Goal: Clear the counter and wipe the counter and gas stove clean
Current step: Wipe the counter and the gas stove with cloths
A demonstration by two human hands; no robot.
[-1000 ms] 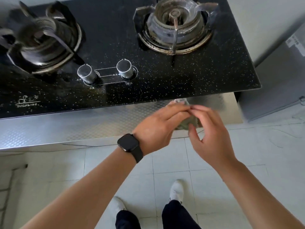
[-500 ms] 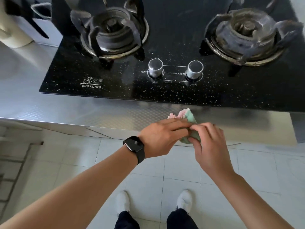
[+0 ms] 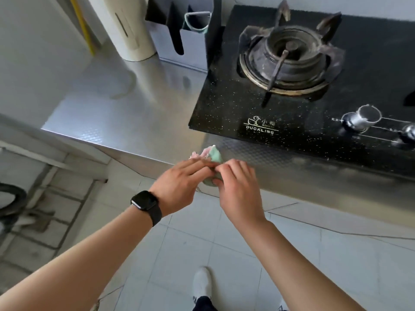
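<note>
Most of the cloth (image 3: 214,154) hidden behind left hand (image 3: 179,180) and right hand (image 3: 237,187), gas stove (image 3: 224,97) cut by the right edge, second knob (image 3: 409,132) half out of frame, knob markings (image 3: 335,119) too small to read

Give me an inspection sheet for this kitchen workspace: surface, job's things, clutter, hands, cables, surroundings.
Surface: steel counter with a faint curved mark; black speckled gas stove, its burner grimy.
Job's things: green-and-pink cloth, bunched, held at the counter's front edge.
Clutter: cream appliance and grey holder at the back of the counter.
Hands: left hand lays its fingers over the cloth, any pinch is hidden; right hand grips the cloth.
Cables: nothing seen.
Surroundings: tiled floor; yellow pipe along the wall.
</note>
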